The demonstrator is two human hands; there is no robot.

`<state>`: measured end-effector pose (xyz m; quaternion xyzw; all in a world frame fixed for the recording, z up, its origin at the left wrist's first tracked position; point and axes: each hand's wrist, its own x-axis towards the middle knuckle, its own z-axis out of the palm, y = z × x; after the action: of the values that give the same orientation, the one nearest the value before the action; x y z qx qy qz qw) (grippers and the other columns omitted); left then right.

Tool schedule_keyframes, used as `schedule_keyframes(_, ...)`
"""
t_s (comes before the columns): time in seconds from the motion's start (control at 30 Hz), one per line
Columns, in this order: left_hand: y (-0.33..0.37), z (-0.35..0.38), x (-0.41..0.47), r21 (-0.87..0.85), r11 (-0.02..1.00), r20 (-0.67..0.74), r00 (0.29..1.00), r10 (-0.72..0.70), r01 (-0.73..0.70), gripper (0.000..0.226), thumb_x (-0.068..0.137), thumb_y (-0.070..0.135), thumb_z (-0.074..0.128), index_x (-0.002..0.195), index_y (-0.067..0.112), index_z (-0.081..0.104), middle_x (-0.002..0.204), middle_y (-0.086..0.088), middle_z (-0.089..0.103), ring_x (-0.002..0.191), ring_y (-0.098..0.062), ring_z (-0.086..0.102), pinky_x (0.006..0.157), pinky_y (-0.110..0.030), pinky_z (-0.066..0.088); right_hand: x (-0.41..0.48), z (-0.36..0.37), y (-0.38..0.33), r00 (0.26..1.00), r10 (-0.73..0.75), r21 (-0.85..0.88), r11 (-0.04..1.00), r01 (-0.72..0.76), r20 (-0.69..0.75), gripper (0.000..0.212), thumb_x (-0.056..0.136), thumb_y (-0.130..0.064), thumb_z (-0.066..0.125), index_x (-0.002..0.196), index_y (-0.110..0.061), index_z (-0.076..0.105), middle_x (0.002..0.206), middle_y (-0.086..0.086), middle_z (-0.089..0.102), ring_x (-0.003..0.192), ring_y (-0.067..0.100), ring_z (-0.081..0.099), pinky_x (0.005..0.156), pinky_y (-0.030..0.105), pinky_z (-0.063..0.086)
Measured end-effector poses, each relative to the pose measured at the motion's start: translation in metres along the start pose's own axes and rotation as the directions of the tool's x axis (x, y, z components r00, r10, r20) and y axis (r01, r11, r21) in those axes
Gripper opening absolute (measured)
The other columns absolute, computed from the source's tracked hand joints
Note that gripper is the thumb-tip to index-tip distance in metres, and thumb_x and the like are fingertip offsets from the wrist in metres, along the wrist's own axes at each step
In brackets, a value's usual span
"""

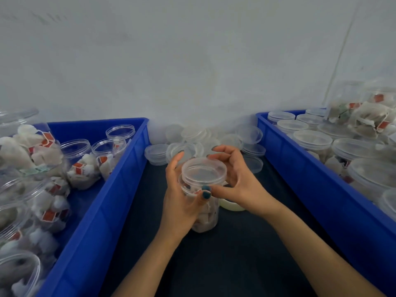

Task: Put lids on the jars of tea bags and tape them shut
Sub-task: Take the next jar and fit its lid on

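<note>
1. the jar (pixel 205 217) of tea bags is standing upright on the dark table (pixel 225 264), in the lane between the two blue bins, probably so both hands can be working on it straight ahead.
2. the left hand (pixel 179 202) is wrapping round the jar's body, fingers curling behind and thumb pressing the near side just under the neck. this looks like bracing, so the jar is not turning with the lid.
3. the right hand (pixel 235 181) is arching over the lid (pixel 203 168), fingers curving round its far rim and thumb meeting the near rim. it is a grip suited to twisting.
4. the lid is sitting on the jar's mouth and looking slightly tilted. whether it is fully seated i cannot tell, so the capping step seems to be under way and the taping is not yet begun.
5. the left bin (pixel 120 179) is holding open jars (pixel 109 155) waiting for lids, and the right bin (pixel 300 168) is holding lidded jars (pixel 312 140), so work seems to be flowing left to right.
6. loose lids (pixel 188 136) are lying in a heap at the back of the table, near the hands.
7. a pale round thing (pixel 230 206) is sitting just beside the jar, partly hidden by the right wrist. it may be the tape, kept near for sealing.
</note>
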<state>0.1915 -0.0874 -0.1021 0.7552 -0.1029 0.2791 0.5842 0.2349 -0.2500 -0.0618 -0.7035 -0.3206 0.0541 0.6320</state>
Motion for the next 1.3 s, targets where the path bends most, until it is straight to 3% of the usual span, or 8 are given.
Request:
schedule_keyframes(0.17,0.002,0.0,-0.002,-0.032,0.999,0.009,1.0,0.006,-0.006,0.094,0.07,0.083,0.062,0.147,0.038,0.032,0.136,0.025,0.053,0.125,-0.003,0.056,0.093,-0.014,0.048,-0.007,-0.006,0.007,0.998,0.022,-0.07,0.997,-0.017,0.067,0.096,0.073,0.006,0.083,0.146,-0.02,0.027,0.139,0.001,0.05,0.13,0.013,0.055,0.112,0.038,0.045)
schedule_keyframes(0.4,0.001,0.0,-0.004,-0.054,0.998,-0.047,0.998,0.042,-0.044,0.076,0.07,0.048,0.085,0.132,0.028,0.046,0.127,0.016,0.06,0.121,-0.012,0.06,0.092,-0.018,0.05,-0.025,0.022,0.04,0.992,0.062,-0.112,0.992,-0.05,0.109,0.109,0.071,0.005,0.086,0.144,-0.035,0.015,0.133,-0.032,0.046,0.126,-0.009,0.051,0.092,0.01,0.048)
schedule_keyframes(0.53,0.002,0.005,-0.006,0.005,0.999,-0.14,0.99,0.032,-0.032,0.083,0.059,0.056,0.088,0.123,0.028,0.044,0.122,0.018,0.061,0.117,-0.01,0.062,0.09,-0.023,0.053,-0.027,0.036,0.057,0.998,0.06,-0.06,0.996,-0.061,-0.028,0.097,0.07,0.009,0.085,0.142,-0.025,0.03,0.135,-0.009,0.057,0.126,0.004,0.057,0.092,0.02,0.052)
schedule_keyframes(0.6,0.004,0.01,-0.01,0.046,0.999,-0.18,0.984,0.01,-0.002,0.087,0.055,0.06,0.087,0.12,0.026,0.042,0.122,0.014,0.059,0.116,-0.009,0.062,0.09,-0.025,0.054,-0.028,0.037,0.062,0.997,0.061,-0.055,0.996,-0.063,-0.043,0.091,0.069,0.008,0.085,0.138,-0.024,0.034,0.126,-0.016,0.063,0.12,0.002,0.061,0.087,0.017,0.053)
schedule_keyframes(0.83,0.016,0.019,-0.018,0.151,0.985,-0.314,0.949,-0.034,0.085,0.079,0.053,0.071,0.079,0.109,0.036,0.037,0.11,0.015,0.054,0.103,-0.002,0.059,0.078,-0.017,0.052,-0.032,0.042,0.058,0.988,-0.054,-0.224,0.974,0.02,-0.146,0.091,0.066,-0.025,0.092,0.141,-0.024,0.042,0.125,-0.023,0.064,0.117,-0.001,0.062,0.09,0.017,0.053)
schedule_keyframes(0.93,0.018,0.016,-0.017,0.077,0.987,-0.321,0.941,-0.106,0.137,0.067,0.058,0.074,0.076,0.102,0.038,0.041,0.11,0.01,0.057,0.102,-0.005,0.061,0.082,-0.028,0.056,-0.034,0.044,0.053,0.956,-0.172,-0.359,0.93,0.078,-0.237,0.087,0.066,-0.042,0.09,0.14,-0.035,0.045,0.127,-0.017,0.063,0.118,0.005,0.061,0.09,0.031,0.056)
schedule_keyframes(1.03,0.019,0.016,-0.016,-0.04,0.985,-0.311,0.935,-0.17,0.166,0.06,0.061,0.076,0.074,0.102,0.039,0.05,0.112,0.006,0.062,0.104,-0.012,0.065,0.085,-0.039,0.058,-0.035,0.046,0.05,0.916,-0.242,-0.58,0.815,0.013,-0.32,0.098,0.063,-0.062,0.078,0.148,-0.034,0.037,0.126,-0.013,0.055,0.112,0.001,0.053,0.079,0.024,0.053)
schedule_keyframes(1.3,0.02,0.007,-0.013,0.012,0.98,-0.153,0.969,-0.193,0.197,0.066,0.07,0.076,0.065,0.128,0.045,0.064,0.121,0.011,0.054,0.109,0.012,0.054,0.088,-0.005,0.045,-0.036,0.038,0.052,0.915,-0.215,-0.63,0.775,-0.053,-0.342,0.103,0.06,-0.063,0.078,0.149,-0.041,0.029,0.126,-0.011,0.047,0.108,0.0,0.05,0.078,0.033,0.055)
